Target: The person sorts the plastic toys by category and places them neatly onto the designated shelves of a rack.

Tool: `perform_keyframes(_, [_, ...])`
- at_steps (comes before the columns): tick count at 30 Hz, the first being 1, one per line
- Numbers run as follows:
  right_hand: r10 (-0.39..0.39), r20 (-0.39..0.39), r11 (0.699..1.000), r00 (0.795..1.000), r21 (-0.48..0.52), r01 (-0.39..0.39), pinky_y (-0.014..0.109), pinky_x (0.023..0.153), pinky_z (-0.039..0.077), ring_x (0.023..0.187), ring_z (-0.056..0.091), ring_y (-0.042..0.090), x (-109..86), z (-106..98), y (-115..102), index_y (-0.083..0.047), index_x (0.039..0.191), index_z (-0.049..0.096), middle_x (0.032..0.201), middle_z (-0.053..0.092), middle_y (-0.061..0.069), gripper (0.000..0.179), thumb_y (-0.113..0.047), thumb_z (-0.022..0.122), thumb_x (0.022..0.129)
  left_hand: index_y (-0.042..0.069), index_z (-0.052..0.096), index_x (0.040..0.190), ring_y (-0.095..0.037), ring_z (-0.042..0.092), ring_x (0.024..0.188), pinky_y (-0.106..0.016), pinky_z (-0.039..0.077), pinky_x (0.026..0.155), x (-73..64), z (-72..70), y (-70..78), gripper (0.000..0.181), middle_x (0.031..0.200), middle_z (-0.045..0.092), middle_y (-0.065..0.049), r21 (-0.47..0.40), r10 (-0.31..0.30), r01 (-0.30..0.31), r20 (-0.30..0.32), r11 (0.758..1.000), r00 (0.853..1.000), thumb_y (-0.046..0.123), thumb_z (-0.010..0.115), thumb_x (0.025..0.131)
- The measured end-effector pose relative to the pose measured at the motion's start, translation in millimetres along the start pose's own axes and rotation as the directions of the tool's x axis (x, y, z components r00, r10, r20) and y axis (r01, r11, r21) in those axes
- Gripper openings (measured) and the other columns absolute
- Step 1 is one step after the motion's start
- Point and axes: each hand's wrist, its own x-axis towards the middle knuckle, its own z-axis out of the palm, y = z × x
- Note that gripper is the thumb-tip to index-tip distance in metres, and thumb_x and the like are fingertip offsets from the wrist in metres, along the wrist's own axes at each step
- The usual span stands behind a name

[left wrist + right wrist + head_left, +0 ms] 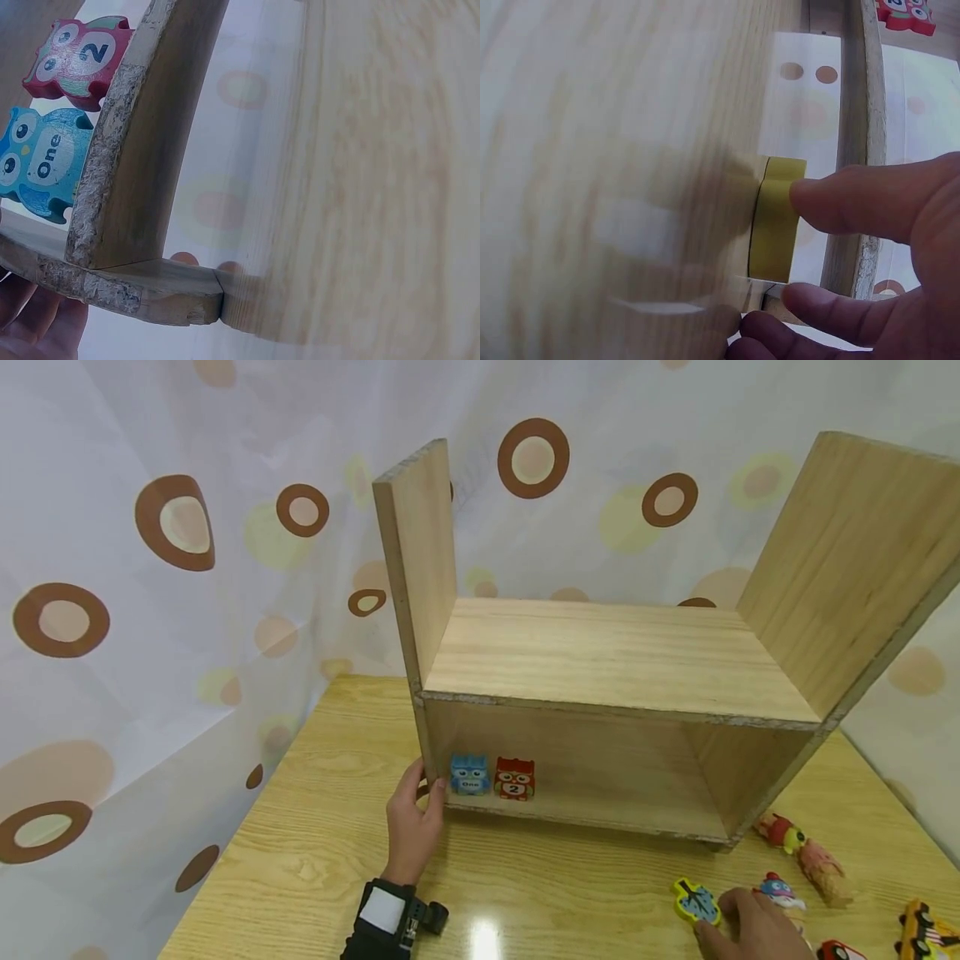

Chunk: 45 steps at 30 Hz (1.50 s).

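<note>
The head view looked forward and down from above, farther back, at the wooden shelf [622, 652] and the table [300, 827]. The left wrist view, turned sideways, faced the shelf close by the left hand [415, 822]. The right wrist view, also sideways, looked past the right hand [759, 928], very near. All three shared the red owl [515, 778].

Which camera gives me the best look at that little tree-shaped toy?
The head view: it shows the tree-shaped toy's patterned blue face. The right wrist view shows just its yellow side; the left wrist view doesn't show it.
</note>
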Motion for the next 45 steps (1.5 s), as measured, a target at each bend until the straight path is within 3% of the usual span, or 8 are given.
perform_keyframes(9, [-0.155,0.019,0.988,0.988,-0.009,0.155,0.033,0.063,0.042,0.078,0.048,0.016,-0.6,-4.1,-7.6,0.005,0.143,0.043,0.09,0.057,0.005,0.071,-0.035,0.069,0.091,0.007,0.058,0.135,-0.026,0.066,0.113,-0.044,0.06,0.085,0.6,-0.3,1.8,0.037,0.128,0.066,-0.013,-0.003,-0.005,0.005,0.004,1.0,1.0,0.008,0.06,0.098])
perform_keyframes(14, [-0.126,0.058,0.992,0.99,-0.025,0.127,0.033,0.062,0.039,0.076,0.045,0.018,-0.3,-5.7,-13.5,0.003,0.141,0.047,0.091,0.057,0.009,0.067,-0.036,0.068,0.09,0.007,0.058,0.135,-0.026,0.066,0.113,-0.044,0.059,0.085,-0.3,-0.4,1.0,0.037,0.128,0.066,-0.013,-0.003,-0.011,0.011,0.002,1.0,1.0,0.008,0.06,0.098])
perform_keyframes(23, [-0.071,0.089,0.997,0.994,0.033,0.068,0.044,0.072,0.052,0.092,0.059,0.026,0.5,-6.5,-8.6,0.007,0.132,0.047,0.111,0.059,0.023,0.074,-0.044,0.072,0.086,0.008,0.058,0.135,-0.025,0.066,0.114,-0.043,0.059,0.085,0.9,-0.3,1.6,0.037,0.128,0.066,-0.012,-0.011,-0.01,0.01,0.006,1.0,1.0,0.008,0.06,0.098])
perform_keyframes(30, [-0.055,0.067,0.99,0.996,0.13,0.046,0.035,0.062,0.048,0.076,0.06,0.017,-6.2,-3.2,-12.4,0.002,0.133,0.041,0.1,0.064,0.009,0.07,-0.038,0.075,0.086,0.009,0.058,0.135,-0.026,0.066,0.114,-0.044,0.059,0.085,-0.4,0.3,1.2,0.038,0.128,0.066,-0.012,-0.015,-0.01,0.01,-0.001,1.0,1.0,0.007,0.06,0.097])
perform_keyframes(35, [-0.101,-0.004,0.983,0.995,0.154,0.1,0.028,0.054,0.039,0.061,0.049,0.011,-7.4,-4.2,-18.8,-0.007,0.132,0.046,0.081,0.059,0.0,0.051,-0.024,0.069,0.09,0.007,0.058,0.135,-0.029,0.066,0.114,-0.045,0.059,0.084,0.0,0.5,1.7,0.038,0.129,0.066,-0.014,-0.021,0.0,-0.001,-0.014,1.0,1.0,0.008,0.06,0.098])
perform_keyframes(39, [-0.165,-0.076,0.975,0.983,0.139,0.174,0.024,0.054,0.035,0.06,0.045,0.007,-8.9,-6.1,-22.8,-0.008,0.132,0.052,0.084,0.061,-0.001,0.046,-0.016,0.068,0.089,0.007,0.058,0.135,-0.028,0.066,0.115,-0.045,0.059,0.085,-0.9,-0.2,2.8,0.038,0.129,0.066,-0.014,-0.018,-0.02,0.02,-0.006,1.0,1.0,0.008,0.06,0.098])
perform_keyframes(43, [-0.255,-0.216,0.957,0.943,0.082,0.277,0.023,0.057,0.035,0.066,0.045,0.005,-14.3,-6.9,-29.7,-0.01,0.132,0.058,0.098,0.064,0.004,0.045,-0.012,0.069,0.088,0.009,0.057,0.136,-0.027,0.065,0.116,-0.044,0.059,0.087,-1.0,-1.4,3.5,0.038,0.13,0.065,-0.012,-0.024,-0.037,0.038,0.009,0.999,0.999,0.008,0.059,0.098])
perform_keyframes(45, [-0.299,-0.31,0.94,0.902,0.067,0.334,0.022,0.056,0.034,0.066,0.043,0.001,-17.9,-7.5,-33.9,-0.011,0.13,0.06,0.099,0.063,0.004,0.042,-0.009,0.067,0.089,0.009,0.057,0.136,-0.026,0.065,0.116,-0.045,0.059,0.087,-1.0,-1.5,3.5,0.038,0.129,0.065,-0.012,-0.031,-0.035,0.035,0.011,0.999,0.999,0.008,0.059,0.098])
